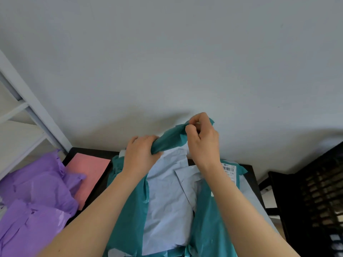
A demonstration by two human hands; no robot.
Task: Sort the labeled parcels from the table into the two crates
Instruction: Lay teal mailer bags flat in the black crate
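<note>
Fingers of the left hand [141,154] curl tightly round the bunched near-left end of a teal parcel [170,139]. The right hand [203,140] pinches the raised far-right end between thumb and bent fingers. Both hands are closed on the film, and the twisted strip stretches between them, lifted above the table [87,150] in front of the grey wall [167,62].

Pale blue parcels [167,191] lie below the hands, overlapping one another. More teal film [128,210] spreads under both forearms. Whether it belongs to the held parcel cannot be told. A barcode label [229,169] shows just right of the right wrist, which covers part of it.

On the left of the table lies a flat pink parcel [89,173], and crumpled purple bags [37,191] are heaped at the near left, overlapping its edge. A white shelf frame [31,110] slants up the far left. A black lattice-walled crate [319,191] stands to the right, apart from the table.
</note>
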